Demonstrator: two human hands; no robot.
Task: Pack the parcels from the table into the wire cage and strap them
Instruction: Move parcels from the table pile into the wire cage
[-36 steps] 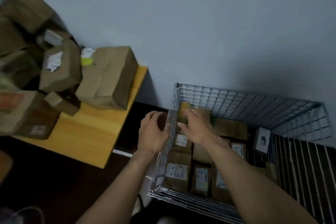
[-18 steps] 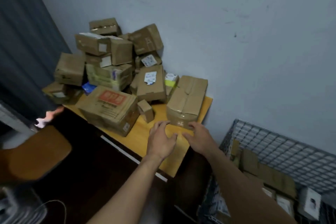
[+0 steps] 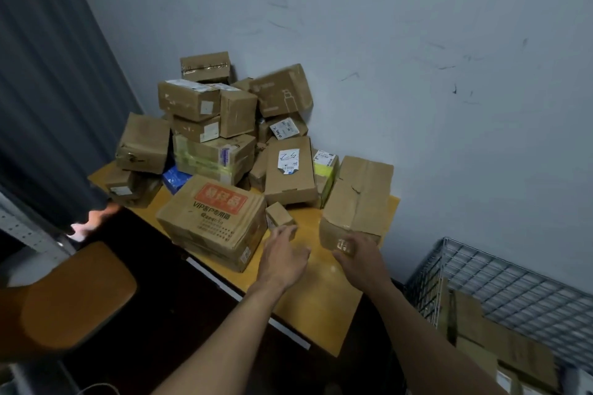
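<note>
Wooden table (image 3: 321, 295) piled with parcels (image 3: 211, 221), wire cage (image 3: 500, 279) cut off, right hand (image 3: 361, 261) blurred

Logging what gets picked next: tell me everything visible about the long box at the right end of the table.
The long box is brown cardboard, creased and dented, taped along its top seam. It lies flat on the yellow table, lengthwise toward the wall. The right hand meets its near end; whether it grips is blurred.

About 16 brown cardboard parcels (image 3: 290, 170) lay beyond the left hand (image 3: 282, 258) and the right hand (image 3: 357, 258); 1 silver wire cage (image 3: 500, 282) stood right of them.
</note>
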